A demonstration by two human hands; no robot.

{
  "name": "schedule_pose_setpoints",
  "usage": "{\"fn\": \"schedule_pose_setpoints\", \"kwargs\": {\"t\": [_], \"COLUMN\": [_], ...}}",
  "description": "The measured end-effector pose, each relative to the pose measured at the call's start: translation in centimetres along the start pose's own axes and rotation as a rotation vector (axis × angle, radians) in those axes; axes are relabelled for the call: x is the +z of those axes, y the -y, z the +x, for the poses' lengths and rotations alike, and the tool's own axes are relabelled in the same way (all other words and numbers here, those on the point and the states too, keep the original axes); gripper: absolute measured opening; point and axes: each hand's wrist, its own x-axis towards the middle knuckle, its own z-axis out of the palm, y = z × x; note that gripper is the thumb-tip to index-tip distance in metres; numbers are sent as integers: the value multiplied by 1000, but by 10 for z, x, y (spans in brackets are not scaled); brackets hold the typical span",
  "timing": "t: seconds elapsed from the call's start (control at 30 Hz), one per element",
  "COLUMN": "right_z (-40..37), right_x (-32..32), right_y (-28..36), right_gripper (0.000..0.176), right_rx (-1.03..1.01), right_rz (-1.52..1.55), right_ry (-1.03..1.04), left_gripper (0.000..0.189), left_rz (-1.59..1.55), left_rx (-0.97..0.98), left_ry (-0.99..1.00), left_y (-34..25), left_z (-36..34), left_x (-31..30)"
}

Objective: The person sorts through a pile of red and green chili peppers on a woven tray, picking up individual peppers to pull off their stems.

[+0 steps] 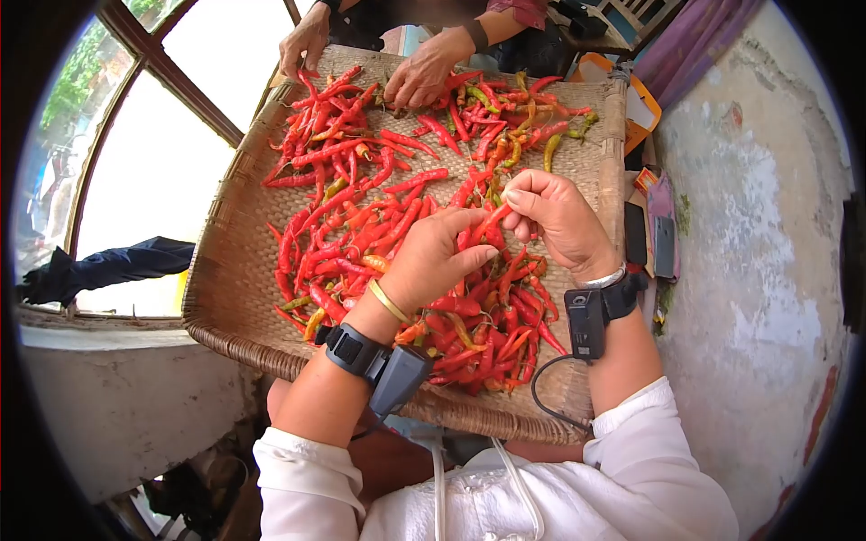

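A red chili pepper (pixel 491 223) is held between my two hands, over a heap of chilies. My left hand (pixel 435 257) is closed around its lower end, thumb and fingers on either side. At the upper end, my right hand (pixel 557 219) pinches with thumb and forefinger; the stem there is too small to make out. Loose red chilies (pixel 361 230) lie below and around both hands in a shallow woven basket (pixel 236 270). A few are orange or green.
Across the basket, another person's hands (pixel 428 70) reach in at the far edge among the chilies. A window (pixel 135 171) with a dark folded cloth (pixel 117 269) is at left. A worn plaster wall (pixel 749 243) stands at right, with a phone (pixel 665 248) beside the basket.
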Motion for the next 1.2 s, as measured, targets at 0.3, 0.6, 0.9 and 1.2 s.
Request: {"fn": "schedule_pose_setpoints", "kwargs": {"t": [0.3, 0.6, 0.9, 1.2], "right_z": [12, 14, 13, 11], "right_x": [-3, 4, 11, 11], "right_y": [-20, -53, -42, -20], "right_gripper": [22, 40, 16, 30], "right_rx": [-26, -75, 67, 74], "right_rz": [-385, -1113, -1100, -73], "right_ry": [-181, 122, 283, 25], "left_gripper": [29, 38, 14, 21], "left_rz": [-899, 115, 400, -293], "left_rx": [-409, -203, -98, -283], "left_ry": [-138, 157, 283, 140], "left_y": [0, 30, 27, 10], "left_z": [12, 0, -7, -3], "left_x": [-27, -7, 1, 5]}}
